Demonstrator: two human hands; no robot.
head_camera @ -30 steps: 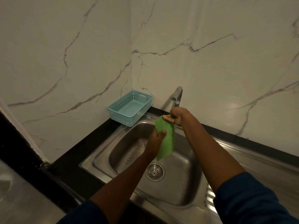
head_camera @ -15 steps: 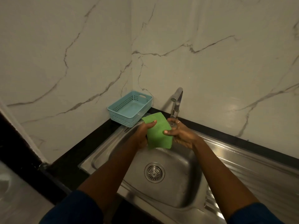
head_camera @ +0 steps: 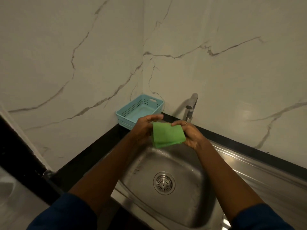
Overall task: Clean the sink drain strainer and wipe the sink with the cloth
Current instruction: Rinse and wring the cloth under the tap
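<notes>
A green cloth (head_camera: 167, 135), folded over, hangs between both hands above the back of the steel sink (head_camera: 186, 211). My left hand (head_camera: 144, 128) grips its left edge, and my right hand (head_camera: 191, 133) pinches the right edge, a ring on one finger. The round drain strainer (head_camera: 164, 183) sits in the sink floor below the hands, uncovered. The sink floor looks wet.
A chrome tap (head_camera: 191, 107) rises just behind my right hand. A pale blue perforated basket (head_camera: 139, 112) stands on the black counter (head_camera: 93, 156) in the corner. Marble walls close the back and left. A ribbed steel drainboard (head_camera: 259, 170) runs to the right.
The cloth went from hanging long under the tap to being held flat, then folded shorter between both hands. My left hand moved up to the cloth's left edge.
</notes>
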